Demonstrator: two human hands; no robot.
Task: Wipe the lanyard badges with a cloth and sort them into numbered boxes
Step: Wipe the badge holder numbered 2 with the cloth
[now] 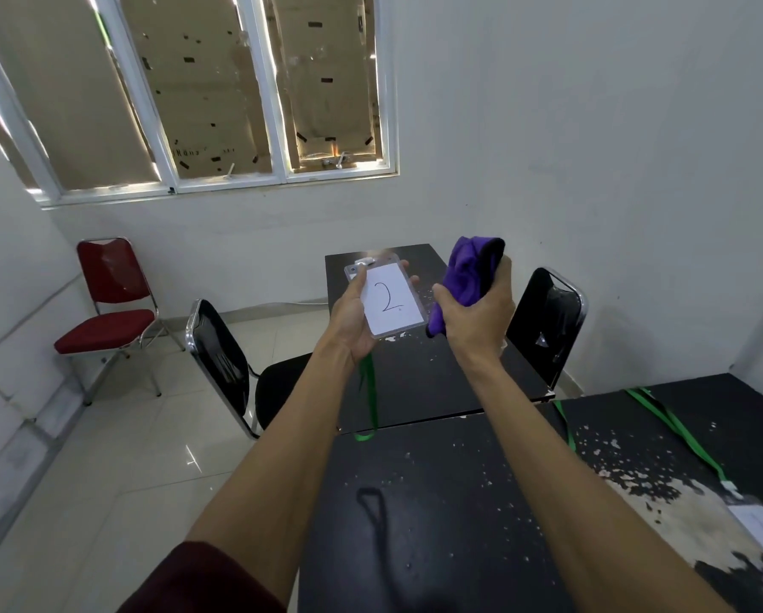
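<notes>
My left hand (348, 318) holds up a clear badge holder (388, 298) with a white card marked "2", facing me. Its green lanyard (368, 398) hangs down from under that hand to the table edge. My right hand (477, 316) grips a bunched purple cloth (468, 276) just right of the badge, its lower end touching the badge's right edge. Another badge (758, 526) with a green lanyard (676, 429) lies on the table at the right. No numbered boxes are in view.
Black tables (437, 502) with chipped, flaking tops stand below my arms. Two black chairs (225, 360) (548, 329) flank the far table, and a red chair (110, 303) stands by the left wall under the window.
</notes>
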